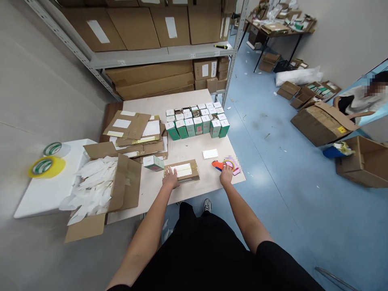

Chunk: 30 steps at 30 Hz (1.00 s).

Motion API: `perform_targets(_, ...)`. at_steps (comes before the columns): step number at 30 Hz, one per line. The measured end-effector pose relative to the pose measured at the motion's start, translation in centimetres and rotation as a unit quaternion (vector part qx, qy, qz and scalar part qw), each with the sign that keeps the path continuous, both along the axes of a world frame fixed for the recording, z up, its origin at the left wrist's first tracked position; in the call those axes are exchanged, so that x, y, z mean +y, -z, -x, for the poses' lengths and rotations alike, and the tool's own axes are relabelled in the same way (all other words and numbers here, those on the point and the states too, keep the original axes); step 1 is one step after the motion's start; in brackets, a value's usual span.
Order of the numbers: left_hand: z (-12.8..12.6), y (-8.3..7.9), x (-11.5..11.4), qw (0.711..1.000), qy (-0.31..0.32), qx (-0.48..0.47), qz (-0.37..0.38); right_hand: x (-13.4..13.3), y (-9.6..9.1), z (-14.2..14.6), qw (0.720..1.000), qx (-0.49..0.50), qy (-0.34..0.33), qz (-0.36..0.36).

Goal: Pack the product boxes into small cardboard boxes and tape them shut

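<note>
A small flat cardboard box [184, 171] sealed with tape lies near the front edge of the wooden table [194, 190]. My left hand [170, 178] rests flat on its left end, fingers stretched out. My right hand [226, 173] reaches to the right and closes on an orange tape dispenser [221, 165] lying on the table. A single green and white carton [153, 162] lies just left of the flat box. A white card [210, 153] lies behind the dispenser.
Several green and white cartons [197, 121] stand in rows at the table's back. Flattened cardboard [133, 133] is stacked left. An open box of white packing material [93, 186] and two tape rolls [48, 161] sit far left. Shelving with boxes [151, 48] stands behind. Another person [357, 99] sits among boxes at right.
</note>
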State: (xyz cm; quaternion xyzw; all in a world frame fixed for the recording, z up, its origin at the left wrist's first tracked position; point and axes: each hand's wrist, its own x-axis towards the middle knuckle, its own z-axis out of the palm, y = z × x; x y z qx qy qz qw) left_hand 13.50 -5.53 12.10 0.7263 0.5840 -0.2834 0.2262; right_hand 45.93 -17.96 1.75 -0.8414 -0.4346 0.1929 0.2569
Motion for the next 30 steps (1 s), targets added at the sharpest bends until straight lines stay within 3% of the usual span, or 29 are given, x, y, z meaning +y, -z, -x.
perform_targets(3,0.2,0.0,0.2,1.000,0.006,-0.010,-0.002,0.2,-2.6,0.3,0.996,-0.011,-0.023,-0.088)
perform_targets(7,0.1,-0.2,0.0,1.000,0.008,-0.018,-0.014,2.1,-6.7,2.2,0.976,0.070,-0.070,-0.196)
perform_targets(10,0.2,-0.3,-0.5,0.999,0.003,-0.041,-0.027,4.0,-9.5,4.8,0.956,0.173,-0.102,-0.214)
perform_targets(13,0.5,-0.2,-0.9,0.997,-0.008,-0.067,-0.033,5.4,-11.1,8.1,0.928,0.269,-0.156,-0.205)
perform_targets(18,1.4,0.0,-1.1,0.993,-0.020,-0.110,-0.039,5.8,-10.5,12.1,0.881,0.382,-0.229,-0.158)
perform_targets(25,1.9,-0.3,-3.0,0.984,-0.037,-0.141,-0.102,5.1,-8.5,12.1,0.884,0.391,-0.233,-0.106)
perform_targets(27,2.0,-0.6,-3.3,0.969,-0.082,-0.197,-0.124,5.2,-8.4,11.8,0.887,0.377,-0.244,-0.105)
perform_targets(30,2.0,-1.6,-3.3,0.913,-0.163,-0.332,-0.171,5.3,-8.1,11.7,0.888,0.370,-0.249,-0.111)
